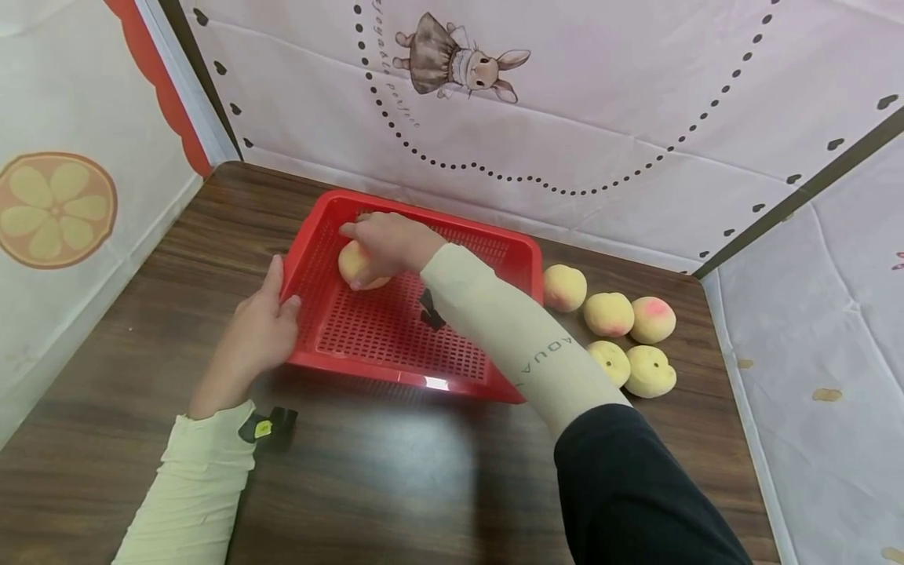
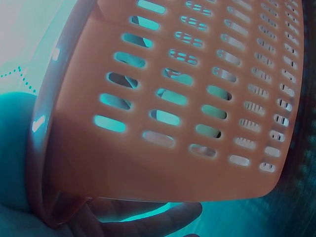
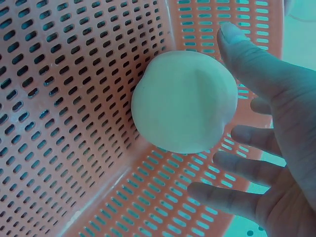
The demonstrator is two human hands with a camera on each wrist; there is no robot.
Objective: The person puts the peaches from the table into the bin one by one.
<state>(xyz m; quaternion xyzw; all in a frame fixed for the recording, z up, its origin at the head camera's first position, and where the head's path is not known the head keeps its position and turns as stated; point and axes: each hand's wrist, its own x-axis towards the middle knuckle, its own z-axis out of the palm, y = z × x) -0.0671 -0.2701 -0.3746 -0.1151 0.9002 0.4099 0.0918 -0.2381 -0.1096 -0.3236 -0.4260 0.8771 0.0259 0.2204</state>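
Left hand pinched red basket at left edge, thumb against fingers; five peaches sat on table off basket's right edge; right hand, fingers spread, beside single peach near basket's far left corner

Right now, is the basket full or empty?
Neither: the basket holds one visible peach, by the right hand; the head view shows five others outside. The sleeve hides some of it.

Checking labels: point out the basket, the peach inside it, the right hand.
Red basket (image 1: 381,374): head view, near rim.
Peach (image 3: 182,101): right wrist view, middle of visible surface.
Right hand (image 1: 393,242): head view, back of hand.
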